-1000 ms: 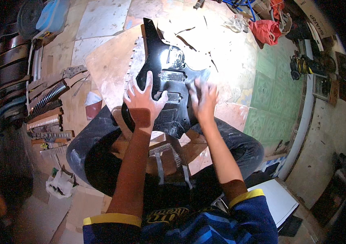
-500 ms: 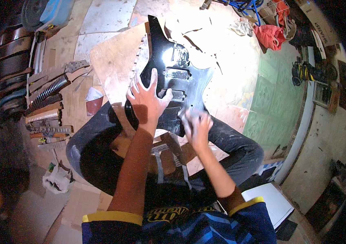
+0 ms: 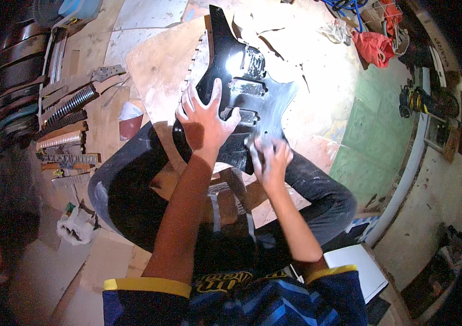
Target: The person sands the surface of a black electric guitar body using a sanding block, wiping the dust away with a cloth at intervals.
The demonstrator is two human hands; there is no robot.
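A black electric guitar body (image 3: pixel 236 138) with routed cavities lies across the board between my bent legs, its long horn pointing away from me, its right side dulled by a greyish haze. My left hand (image 3: pixel 201 117) is spread on its left side, fingers apart and dusted white. My right hand (image 3: pixel 272 157) presses on the lower right part of the body, fingers curled around a small pale thing, blurred and too hidden to name.
Guitar necks (image 3: pixel 76 103) and files (image 3: pixel 62 142) lie at my left beside a dark red cup (image 3: pixel 130 128) and dark curved pieces (image 3: pixel 11 81). At right are red bags (image 3: pixel 371 49), coiled cables (image 3: pixel 407 103) and a white board (image 3: pixel 350 269). Pale board (image 3: pixel 152 62) lies beneath the body.
My right hand has moved from the middle right of the body down to its lower part, blurred by motion. My left hand keeps its place on the body; the view has shifted slightly.
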